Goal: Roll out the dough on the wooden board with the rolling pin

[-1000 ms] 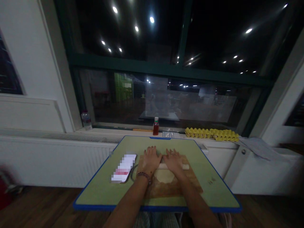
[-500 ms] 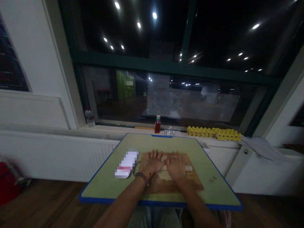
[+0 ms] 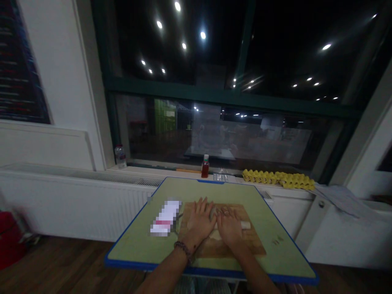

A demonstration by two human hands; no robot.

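On the rectangular brown wooden board (image 3: 255, 243): left hand (image 3: 201, 220), right hand (image 3: 230, 228), both unclenched, laid across pale cylindrical rolling pin (image 3: 246, 225).

phone (image 3: 166, 217) lying on the left of the green counter (image 3: 141, 247), screen all pixelated | little bottle (image 3: 205, 168) of dark red stuff upright on the windowsill (image 3: 171, 174) | yellow egg carton (image 3: 278, 179) further right along it | clear bottle (image 3: 120, 157) way over left | white radiator (image 3: 88, 204) below | red thing (image 3: 11, 241) on the floor (image 3: 67, 265), can't really tell what, tbh
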